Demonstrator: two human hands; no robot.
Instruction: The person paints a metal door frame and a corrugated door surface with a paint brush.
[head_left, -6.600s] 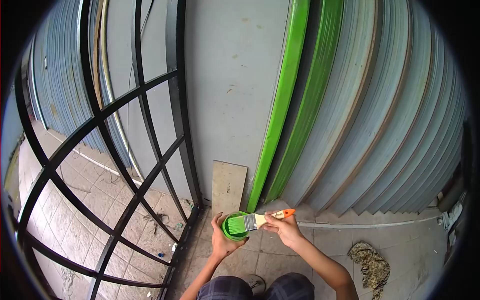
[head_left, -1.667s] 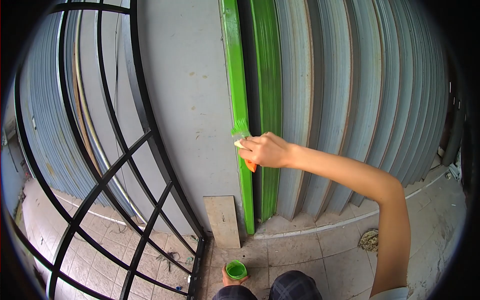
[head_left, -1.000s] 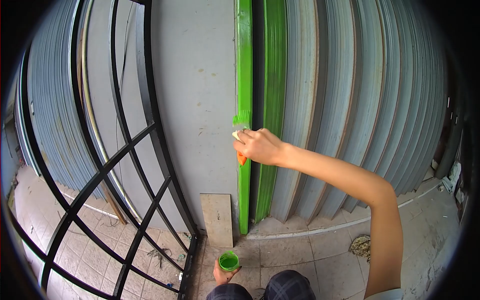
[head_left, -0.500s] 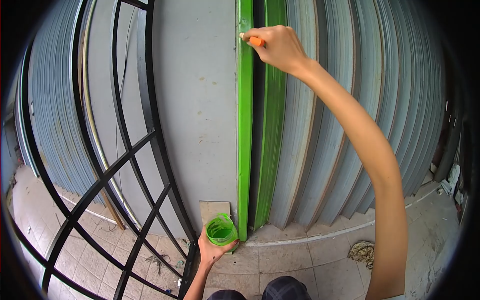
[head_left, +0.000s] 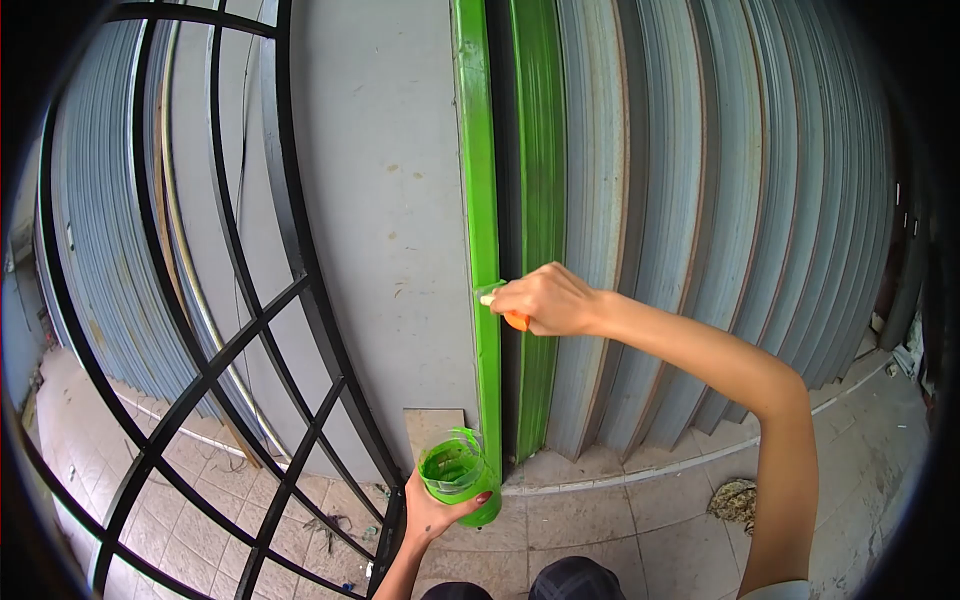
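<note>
Brush (head_left: pixel 517 320) at a green post (head_left: pixel 482 200)
The right hand (head_left: pixel 550 300) is closed round the brush; lower down, the left hand (head_left: pixel 432 513) curls around a cup (head_left: pixel 468 495) of green paint (head_left: pixel 447 463).

The right hand (head_left: pixel 550 300) has come down the green post (head_left: pixel 481 150) with the paintbrush (head_left: pixel 517 320). The left hand (head_left: pixel 430 512) has raised the paint jar (head_left: pixel 470 490).
</note>
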